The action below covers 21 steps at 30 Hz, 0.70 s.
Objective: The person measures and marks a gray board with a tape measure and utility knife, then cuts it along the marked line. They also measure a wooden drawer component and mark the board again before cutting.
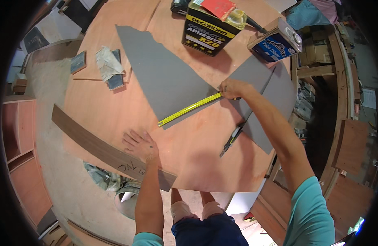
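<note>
My right hand (232,88) grips a tape measure case, and its yellow tape (189,109) runs out to the lower left along the edge of a grey laminate sheet (164,74). My left hand (140,144) lies flat, fingers spread, on the plywood tabletop (197,151) just above a dark brown veneer strip (103,147). A utility knife (231,141) rests on the plywood below my right forearm, beside a second grey sheet (275,92).
At the far edge stand a black and yellow adhesive tin (209,30) and a tilted blue and white tin (279,41). A crumpled rag on a small dark block (111,65) lies to the left. Plywood cabinets (21,135) flank the table.
</note>
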Motion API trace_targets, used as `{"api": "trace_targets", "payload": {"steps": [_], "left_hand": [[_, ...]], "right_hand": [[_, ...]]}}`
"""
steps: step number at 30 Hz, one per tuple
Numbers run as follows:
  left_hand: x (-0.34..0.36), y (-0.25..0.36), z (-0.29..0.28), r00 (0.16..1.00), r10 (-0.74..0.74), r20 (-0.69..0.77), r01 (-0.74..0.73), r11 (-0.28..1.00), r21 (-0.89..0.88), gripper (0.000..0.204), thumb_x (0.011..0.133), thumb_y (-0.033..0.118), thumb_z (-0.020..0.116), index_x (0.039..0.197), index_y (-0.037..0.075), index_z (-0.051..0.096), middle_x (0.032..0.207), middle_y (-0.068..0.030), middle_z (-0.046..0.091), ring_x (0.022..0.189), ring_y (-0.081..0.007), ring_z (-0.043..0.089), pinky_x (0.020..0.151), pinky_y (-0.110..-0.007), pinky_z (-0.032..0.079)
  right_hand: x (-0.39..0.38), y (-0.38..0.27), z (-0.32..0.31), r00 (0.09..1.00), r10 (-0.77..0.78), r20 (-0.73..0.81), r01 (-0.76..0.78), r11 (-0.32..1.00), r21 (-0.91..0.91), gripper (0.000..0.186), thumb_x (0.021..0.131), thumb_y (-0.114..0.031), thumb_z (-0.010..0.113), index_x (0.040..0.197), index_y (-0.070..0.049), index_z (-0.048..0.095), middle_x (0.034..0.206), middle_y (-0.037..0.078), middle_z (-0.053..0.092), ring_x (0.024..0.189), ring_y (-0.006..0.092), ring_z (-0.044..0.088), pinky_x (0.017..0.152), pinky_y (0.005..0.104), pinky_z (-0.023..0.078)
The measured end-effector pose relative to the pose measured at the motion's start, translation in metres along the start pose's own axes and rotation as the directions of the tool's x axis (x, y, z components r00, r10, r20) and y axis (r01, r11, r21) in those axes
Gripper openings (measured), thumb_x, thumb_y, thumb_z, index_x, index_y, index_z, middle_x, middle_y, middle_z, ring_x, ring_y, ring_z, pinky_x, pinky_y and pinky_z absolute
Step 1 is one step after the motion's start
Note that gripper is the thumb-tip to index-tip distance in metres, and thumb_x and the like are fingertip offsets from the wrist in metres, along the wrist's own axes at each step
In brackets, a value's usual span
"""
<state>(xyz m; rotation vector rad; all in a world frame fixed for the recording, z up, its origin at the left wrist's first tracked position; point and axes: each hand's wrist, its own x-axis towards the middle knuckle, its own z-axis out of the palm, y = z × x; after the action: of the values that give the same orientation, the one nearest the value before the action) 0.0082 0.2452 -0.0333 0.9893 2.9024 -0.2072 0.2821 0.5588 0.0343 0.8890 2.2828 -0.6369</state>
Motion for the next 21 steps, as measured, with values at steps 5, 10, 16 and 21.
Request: {"api": "trace_targets", "payload": {"steps": [5, 10, 16, 21], "left_hand": [[-0.003, 0.007, 0.006, 1.0, 0.026, -0.002, -0.026, 0.999, -0.034, 0.065, 0.101, 0.047, 0.025, 0.15, 0.005, 0.027, 0.158, -0.0201, 0.016, 0.145, -0.0413, 0.013, 0.111, -0.059, 0.015], [0.0, 0.002, 0.0, 0.999, 0.006, 0.04, -0.006, 1.0, 0.008, 0.064, 0.101, 0.047, 0.025, 0.15, 0.006, 0.028, 0.158, -0.0192, 0.016, 0.145, -0.0406, 0.012, 0.112, -0.059, 0.015], [0.0, 0.008, -0.004, 0.999, 0.039, -0.024, -0.038, 0.999, 0.026, 0.061, 0.101, 0.044, 0.025, 0.148, 0.005, 0.03, 0.156, -0.0198, 0.021, 0.144, -0.0399, 0.018, 0.111, -0.058, 0.019], [0.001, 0.002, -0.001, 1.0, 0.022, -0.008, -0.022, 1.0, -0.015, 0.062, 0.101, 0.045, 0.026, 0.149, 0.005, 0.03, 0.158, -0.0188, 0.018, 0.144, -0.0401, 0.015, 0.111, -0.058, 0.017]], "right_hand": [[-0.019, 0.01, -0.002, 0.994, 0.111, 0.005, -0.111, 0.99, 0.087, 0.022, 0.078, -0.014, 0.055, 0.089, -0.004, 0.072, 0.083, 0.018, 0.069, 0.075, 0.0343, 0.067, 0.067, 0.0426, 0.053], [-0.012, 0.008, 0.012, 0.997, 0.031, -0.077, -0.03, 0.999, 0.013, 0.021, 0.082, -0.018, 0.055, 0.083, -0.003, 0.07, 0.078, 0.02, 0.067, 0.074, 0.0383, 0.064, 0.069, 0.0451, 0.051], [-0.015, 0.018, 0.015, 0.991, 0.05, -0.126, -0.031, 0.988, 0.152, 0.021, 0.077, -0.014, 0.055, 0.084, -0.004, 0.072, 0.082, 0.02, 0.068, 0.074, 0.0364, 0.067, 0.068, 0.0452, 0.052], [-0.013, 0.009, 0.008, 0.997, 0.065, -0.052, -0.064, 0.998, 0.019, 0.02, 0.08, -0.015, 0.053, 0.081, -0.004, 0.069, 0.08, 0.019, 0.068, 0.075, 0.0368, 0.066, 0.068, 0.0451, 0.052]]}}
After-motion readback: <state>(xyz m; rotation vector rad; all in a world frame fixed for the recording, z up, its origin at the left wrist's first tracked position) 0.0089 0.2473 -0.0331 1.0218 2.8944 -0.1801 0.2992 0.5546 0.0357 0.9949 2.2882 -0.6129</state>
